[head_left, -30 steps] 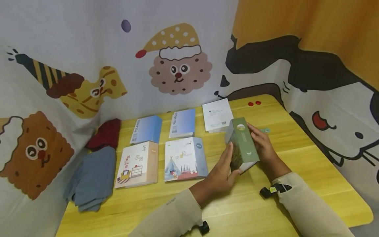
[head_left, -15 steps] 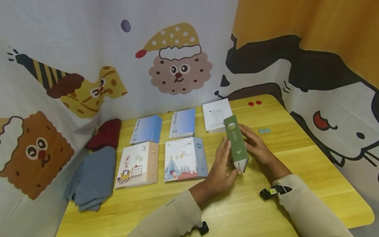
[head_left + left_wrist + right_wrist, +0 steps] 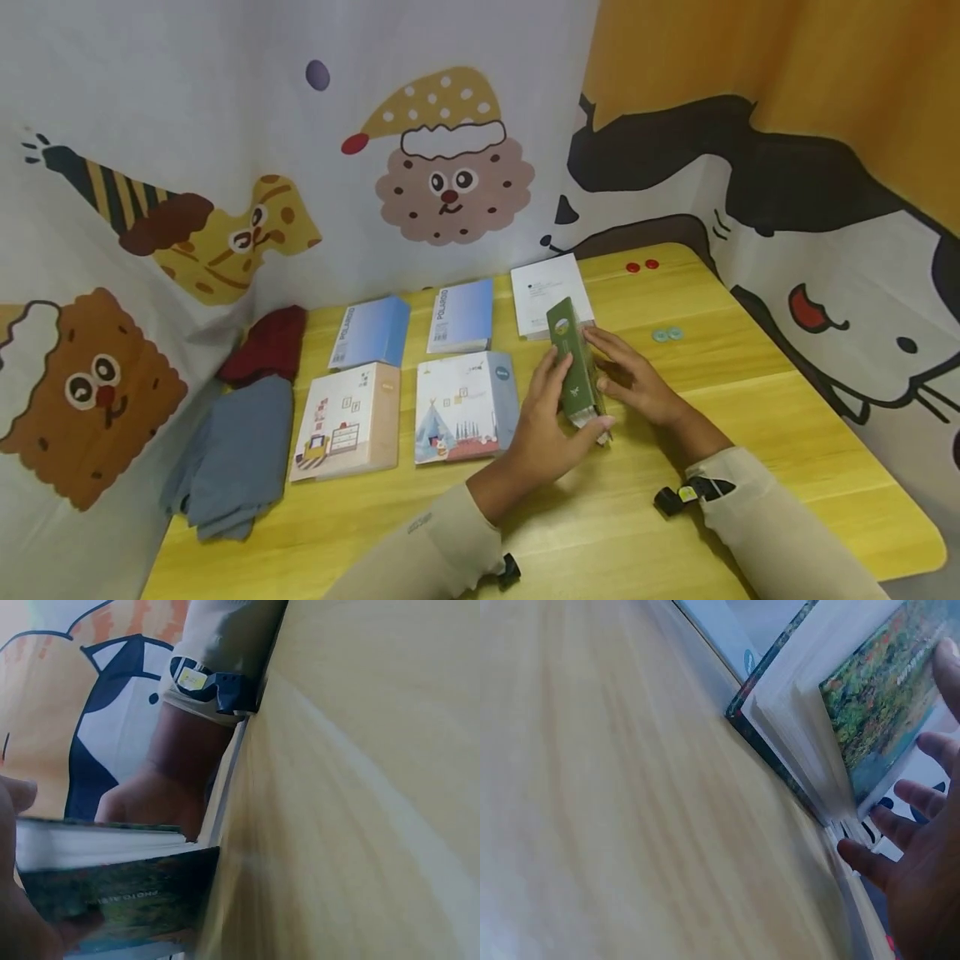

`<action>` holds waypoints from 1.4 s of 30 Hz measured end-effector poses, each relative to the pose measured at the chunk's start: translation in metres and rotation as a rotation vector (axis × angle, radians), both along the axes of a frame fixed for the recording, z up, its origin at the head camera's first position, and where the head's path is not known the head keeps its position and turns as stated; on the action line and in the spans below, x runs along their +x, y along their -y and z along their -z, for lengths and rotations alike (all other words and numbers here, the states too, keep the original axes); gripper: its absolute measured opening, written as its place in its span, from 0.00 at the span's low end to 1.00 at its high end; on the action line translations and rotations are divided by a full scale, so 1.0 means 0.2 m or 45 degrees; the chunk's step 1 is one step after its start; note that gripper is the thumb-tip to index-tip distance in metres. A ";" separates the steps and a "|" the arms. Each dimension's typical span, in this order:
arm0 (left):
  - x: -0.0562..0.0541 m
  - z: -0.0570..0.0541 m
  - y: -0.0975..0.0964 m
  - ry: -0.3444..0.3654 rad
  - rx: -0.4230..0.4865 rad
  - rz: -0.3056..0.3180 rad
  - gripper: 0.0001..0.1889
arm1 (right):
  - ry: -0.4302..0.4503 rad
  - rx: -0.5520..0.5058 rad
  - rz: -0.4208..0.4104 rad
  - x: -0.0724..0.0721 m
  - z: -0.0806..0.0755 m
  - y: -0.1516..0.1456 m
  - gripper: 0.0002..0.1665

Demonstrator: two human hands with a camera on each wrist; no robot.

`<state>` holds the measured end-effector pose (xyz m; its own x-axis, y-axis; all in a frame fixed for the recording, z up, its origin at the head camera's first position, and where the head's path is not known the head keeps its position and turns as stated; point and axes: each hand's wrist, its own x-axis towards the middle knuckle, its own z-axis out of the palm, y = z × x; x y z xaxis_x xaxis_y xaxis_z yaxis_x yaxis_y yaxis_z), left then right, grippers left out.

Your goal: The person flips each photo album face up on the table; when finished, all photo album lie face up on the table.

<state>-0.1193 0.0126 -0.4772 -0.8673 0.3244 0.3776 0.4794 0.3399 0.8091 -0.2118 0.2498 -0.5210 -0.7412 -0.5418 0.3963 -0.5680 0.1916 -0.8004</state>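
A green photo album [image 3: 576, 367] stands tilted on the yellow table, its spine up and leaning left in the head view. My left hand [image 3: 536, 429] grips it, with fingers against the spine side and thumb by the near end. My right hand [image 3: 637, 383] is at the opposite cover, fingers spread and fairly straight. In the right wrist view, the album's leafy picture cover [image 3: 885, 697] faces my right fingertips and the white pages part a little at the table. The left wrist view shows the album's dark cover [image 3: 127, 896] under a left finger.
Two blue Polaroid albums [image 3: 460, 317] and a white album [image 3: 547, 292] lie behind. Two illustrated albums [image 3: 461, 404] lie left of my hands. Folded blue-grey cloth [image 3: 240, 450] and dark red cloth [image 3: 266, 346] sit far left. Red discs [image 3: 642, 266] and pale green discs [image 3: 667, 334] lie right.
The green album has moved left and down and turned so its spine leans left. My right fingers have spread along its cover. The pale green discs have come fully into sight.
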 end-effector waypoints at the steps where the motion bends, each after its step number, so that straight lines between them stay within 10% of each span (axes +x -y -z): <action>1: 0.00 0.00 0.00 -0.003 -0.026 -0.031 0.52 | -0.008 0.022 0.010 0.00 0.00 0.00 0.44; 7: -0.01 0.01 0.03 -0.046 -0.081 -0.146 0.48 | -0.051 0.147 0.054 -0.01 0.01 0.01 0.43; 16: -0.03 0.09 0.04 0.271 -0.215 -0.102 0.47 | -0.036 0.485 0.157 0.01 0.00 0.00 0.44; 21: -0.06 0.13 0.04 0.284 -0.289 -0.086 0.46 | -0.037 0.575 0.211 0.02 0.00 0.01 0.44; 42: 0.00 0.00 0.46 0.293 -0.919 -0.242 0.52 | -0.235 0.721 0.343 0.08 -0.12 0.24 0.43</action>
